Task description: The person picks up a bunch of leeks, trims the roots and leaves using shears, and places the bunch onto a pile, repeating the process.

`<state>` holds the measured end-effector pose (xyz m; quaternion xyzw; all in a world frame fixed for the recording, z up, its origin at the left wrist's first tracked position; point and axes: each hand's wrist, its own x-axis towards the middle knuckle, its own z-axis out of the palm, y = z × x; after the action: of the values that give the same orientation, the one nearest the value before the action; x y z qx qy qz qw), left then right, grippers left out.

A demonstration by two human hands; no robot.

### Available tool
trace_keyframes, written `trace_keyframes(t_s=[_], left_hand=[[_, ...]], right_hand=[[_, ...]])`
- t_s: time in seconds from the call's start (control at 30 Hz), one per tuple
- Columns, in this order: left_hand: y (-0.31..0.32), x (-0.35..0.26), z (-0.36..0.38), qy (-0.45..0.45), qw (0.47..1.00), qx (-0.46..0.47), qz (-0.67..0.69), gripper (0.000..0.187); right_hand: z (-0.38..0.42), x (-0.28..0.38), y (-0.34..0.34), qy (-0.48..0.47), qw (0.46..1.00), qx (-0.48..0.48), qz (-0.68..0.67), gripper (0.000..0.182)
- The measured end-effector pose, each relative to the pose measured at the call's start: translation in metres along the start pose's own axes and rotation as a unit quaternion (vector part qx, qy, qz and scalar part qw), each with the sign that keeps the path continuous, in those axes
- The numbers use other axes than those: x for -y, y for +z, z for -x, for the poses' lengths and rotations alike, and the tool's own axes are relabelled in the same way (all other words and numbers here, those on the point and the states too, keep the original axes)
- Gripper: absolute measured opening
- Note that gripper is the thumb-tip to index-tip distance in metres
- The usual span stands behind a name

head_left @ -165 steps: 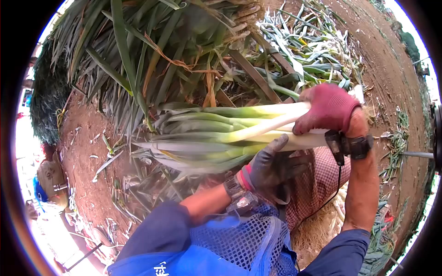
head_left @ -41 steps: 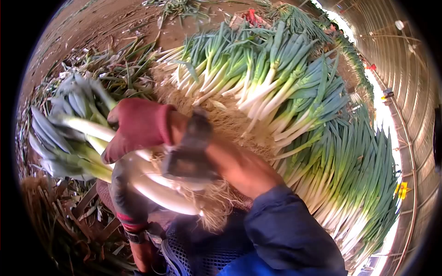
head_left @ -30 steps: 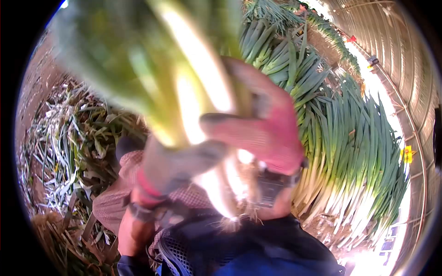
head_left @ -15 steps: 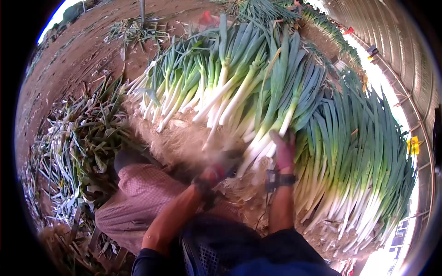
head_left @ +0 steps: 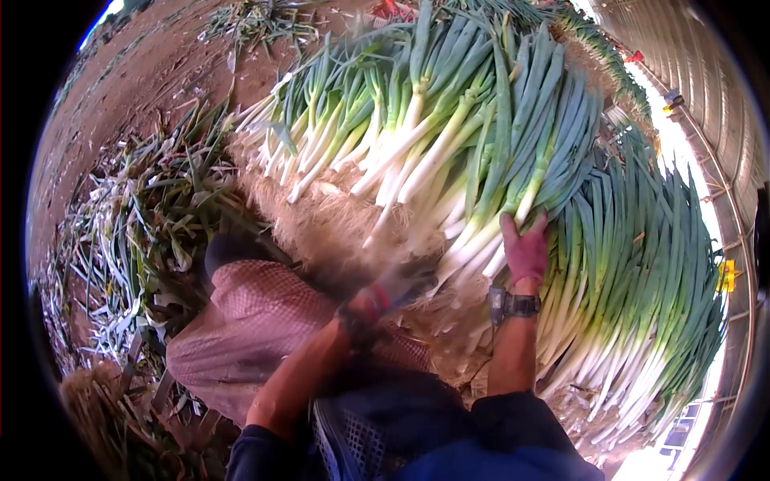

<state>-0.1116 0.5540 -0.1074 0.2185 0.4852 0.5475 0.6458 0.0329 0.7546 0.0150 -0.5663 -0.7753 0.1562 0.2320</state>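
Observation:
A wide row of long green onions [head_left: 401, 152], with white stems and roots toward me, lies in front of me. My right hand [head_left: 525, 252], in a pink glove, rests on the white stems of a bunch of green onions [head_left: 481, 240], thumb and forefinger spread apart. Smeared by motion, my left hand [head_left: 393, 290] is low near the root ends of that bunch. It wears a dark and pink glove, and its fingers cannot be made out. Pale stringy roots [head_left: 313, 220] lie left of the bunch.
Another thick row of green onions [head_left: 626, 305] spreads on the right, beside a curved plastic wall [head_left: 706, 88]. Stripped leaves [head_left: 152, 208] are heaped on the left. My knee in checked cloth [head_left: 265, 321] is beside my left arm. Bare soil [head_left: 160, 64] lies at the back left.
The view has shifted, so the onions appear farther up and right. My right hand's thumb and forefinger now show spread on the stems. My left hand stays blurred near the root ends.

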Motion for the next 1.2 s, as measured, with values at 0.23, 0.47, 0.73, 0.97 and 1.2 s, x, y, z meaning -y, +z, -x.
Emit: trace_keyframes(t_s=[0.23,0.47,0.73,0.97,1.2], left_hand=[[-0.013,0.018,0.003,0.014,0.996,0.056,0.066,0.059],[-0.034,0.001,0.035,-0.036,0.999,0.032,-0.023,0.055],[-0.047,0.034,0.021,0.12,0.991,0.024,-0.057,0.041],[-0.045,0.032,0.043,0.035,0.998,0.005,0.049,0.042],[-0.048,0.033,0.047,0.073,0.995,-0.004,0.066,0.041]], right_hand=[[-0.014,0.068,0.025,0.046,0.99,0.019,0.13,0.12],[-0.066,-0.002,0.01,0.035,0.998,-0.06,-0.001,0.109],[-0.119,-0.07,0.026,-0.051,0.992,-0.082,-0.08,0.069],[-0.07,-0.011,-0.03,-0.052,0.998,-0.03,0.025,0.063],[-0.008,0.067,0.024,-0.124,0.971,0.055,0.197,0.06]])
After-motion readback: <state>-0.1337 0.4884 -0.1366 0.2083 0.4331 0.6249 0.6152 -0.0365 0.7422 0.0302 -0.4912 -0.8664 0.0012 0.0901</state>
